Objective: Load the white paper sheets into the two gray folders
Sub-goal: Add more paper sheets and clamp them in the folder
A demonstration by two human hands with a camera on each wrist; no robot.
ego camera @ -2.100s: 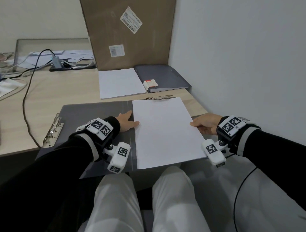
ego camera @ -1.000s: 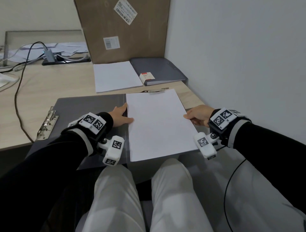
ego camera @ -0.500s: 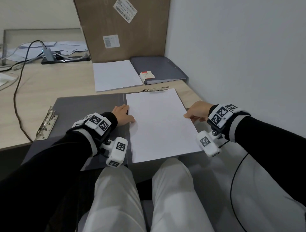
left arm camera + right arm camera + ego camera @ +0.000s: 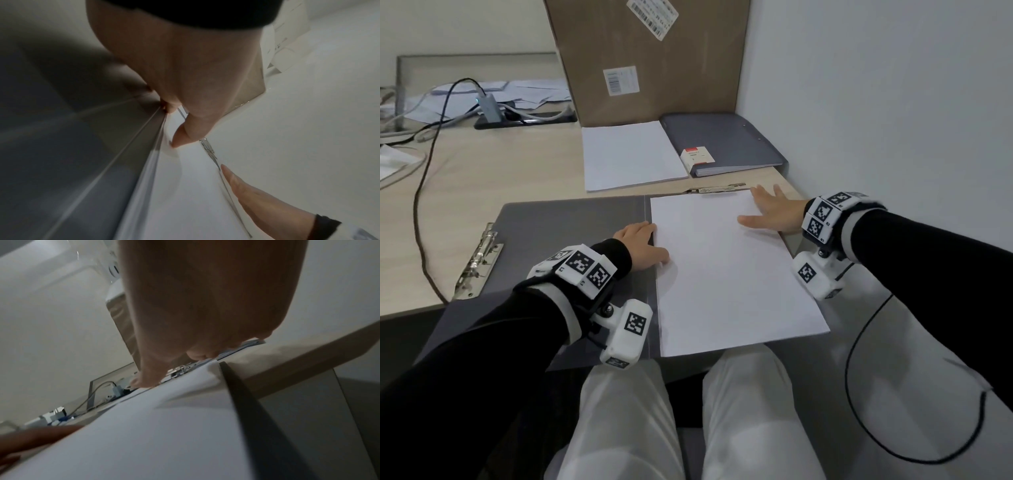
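Note:
An open gray folder lies at the desk's front edge, overhanging my lap. A white paper stack covers its right half. My left hand grips the stack's left edge by the spine, thumb on top and fingers curled at the edge. My right hand lies flat with spread fingers on the stack's far right corner, near the metal clamp. Farther back, a second paper stack lies beside a closed gray folder. The right wrist view shows the palm above the sheets.
A metal clip sits on the open folder's left flap. A tall cardboard box stands behind the second stack. A wall runs close along the right. Cables and a small hub lie at the back left.
My right hand has left the stack's right edge and moved forward, now flat on its far right corner. My left hand stays at the left edge.

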